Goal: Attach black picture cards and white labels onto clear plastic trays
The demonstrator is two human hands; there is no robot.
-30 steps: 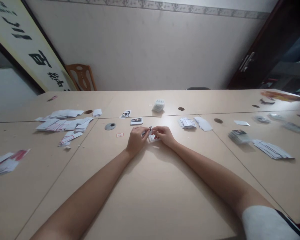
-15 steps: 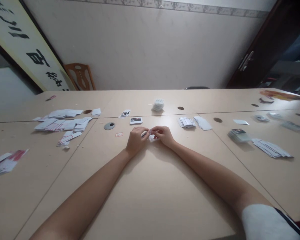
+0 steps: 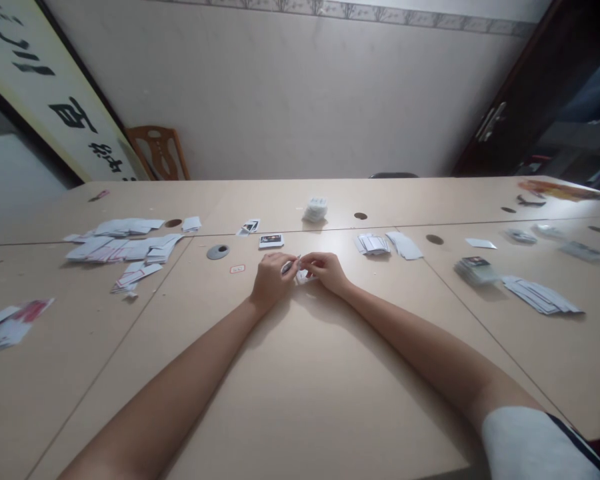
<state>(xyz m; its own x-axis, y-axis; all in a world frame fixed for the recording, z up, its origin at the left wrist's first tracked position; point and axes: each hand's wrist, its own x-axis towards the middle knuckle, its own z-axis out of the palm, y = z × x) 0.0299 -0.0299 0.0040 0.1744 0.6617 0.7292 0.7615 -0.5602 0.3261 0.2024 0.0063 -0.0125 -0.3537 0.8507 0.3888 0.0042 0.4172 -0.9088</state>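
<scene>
Both hands meet over the middle of the table [image 3: 325,373]. The fingers of my left hand [image 3: 273,280] are closed on a small whitish piece [image 3: 287,267], mostly hidden by them; its kind is unclear. Fingertips of my right hand [image 3: 329,272] pinch close beside it, touching what looks like a thin clear or white packet [image 3: 304,276] just above the tabletop. Just beyond my left hand lies a dark-faced card with a white border [image 3: 271,241]. A little red-edged label [image 3: 237,269] rests to its left.
White paper slips [image 3: 123,248] are heaped at left, with red-marked papers [image 3: 13,327] nearer. A clear stack [image 3: 315,209] stands at the back. White cards [image 3: 373,244] lie to the right, and beyond them a stack of packs [image 3: 476,271] and fanned strips [image 3: 543,295]. Cable holes pierce the table.
The hands stay together in nearly the same place. The whitish piece in my left fingers shows a little more. The whole view has shifted slightly.
</scene>
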